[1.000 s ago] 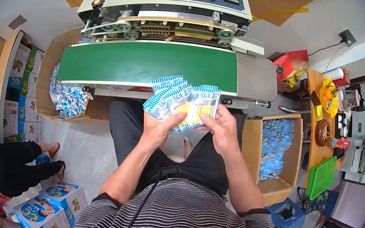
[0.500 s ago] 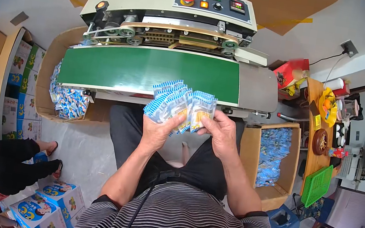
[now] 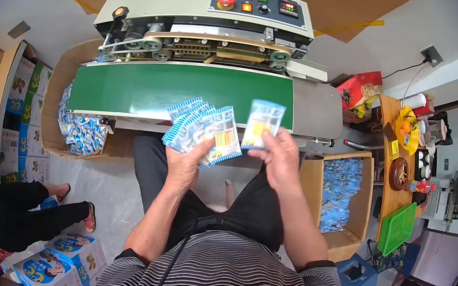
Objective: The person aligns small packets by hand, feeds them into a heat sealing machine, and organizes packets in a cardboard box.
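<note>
My left hand [image 3: 185,163] is closed around a fanned stack of small blue-and-white plastic packets [image 3: 196,123], its thumb pressed on the front one. A single packet [image 3: 264,120] is pinched in my right hand [image 3: 280,158], upright and apart from the stack. Both hands are over my lap, at the near edge of a green conveyor belt [image 3: 190,86]. Behind the belt stands a band sealing machine [image 3: 205,25] with a red stop button, lit switches and a digital display.
At the left, a cardboard box [image 3: 53,136] holds many packets; another carton [image 3: 358,217] at the right holds blue ones. A blue stool [image 3: 354,277] stands below it. A wooden table [image 3: 381,185] carries a green basket [image 3: 397,229]. Another person's legs [image 3: 33,208] are at lower left.
My right hand has drawn one packet away from the stack to the right. The left hand with its fanned packets has shifted slightly left. The view has turned a little.
</note>
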Action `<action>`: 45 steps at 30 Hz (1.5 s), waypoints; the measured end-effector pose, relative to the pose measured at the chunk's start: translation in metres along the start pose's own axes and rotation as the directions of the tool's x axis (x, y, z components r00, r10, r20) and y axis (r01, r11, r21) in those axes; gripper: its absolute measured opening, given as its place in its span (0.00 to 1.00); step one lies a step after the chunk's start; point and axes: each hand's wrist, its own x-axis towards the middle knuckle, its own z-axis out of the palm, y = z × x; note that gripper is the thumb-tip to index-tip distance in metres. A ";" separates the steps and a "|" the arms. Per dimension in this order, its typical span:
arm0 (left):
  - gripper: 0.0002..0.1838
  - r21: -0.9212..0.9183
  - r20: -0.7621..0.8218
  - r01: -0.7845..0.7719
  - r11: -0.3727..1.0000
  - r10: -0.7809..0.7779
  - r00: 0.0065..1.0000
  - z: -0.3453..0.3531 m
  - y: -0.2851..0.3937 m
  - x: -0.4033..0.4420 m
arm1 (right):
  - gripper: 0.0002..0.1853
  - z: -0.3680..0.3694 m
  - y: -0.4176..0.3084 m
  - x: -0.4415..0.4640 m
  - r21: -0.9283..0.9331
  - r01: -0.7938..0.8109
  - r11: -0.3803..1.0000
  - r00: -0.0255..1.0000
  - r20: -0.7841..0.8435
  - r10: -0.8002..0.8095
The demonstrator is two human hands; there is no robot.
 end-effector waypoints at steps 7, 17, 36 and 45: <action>0.24 0.003 -0.026 0.027 1.000 -0.027 0.999 -0.007 0.007 0.007 | 0.14 -0.036 -0.068 0.065 -0.172 0.072 0.982 0.984 -0.148 -0.098; 0.25 -0.019 -0.042 0.041 0.999 -0.042 0.998 -0.011 0.007 0.015 | 0.16 -0.033 -0.064 0.124 -0.297 -0.039 0.954 0.993 -0.120 0.003; 0.25 0.002 0.064 0.023 1.000 -0.023 0.998 0.025 0.017 0.023 | 0.15 0.013 -0.018 0.037 -0.271 -0.041 0.962 0.964 0.242 0.110; 0.25 0.023 0.015 0.064 0.998 -0.064 0.998 0.014 0.012 0.033 | 0.10 -0.043 -0.074 0.096 -0.267 0.120 0.956 0.971 -0.169 -0.169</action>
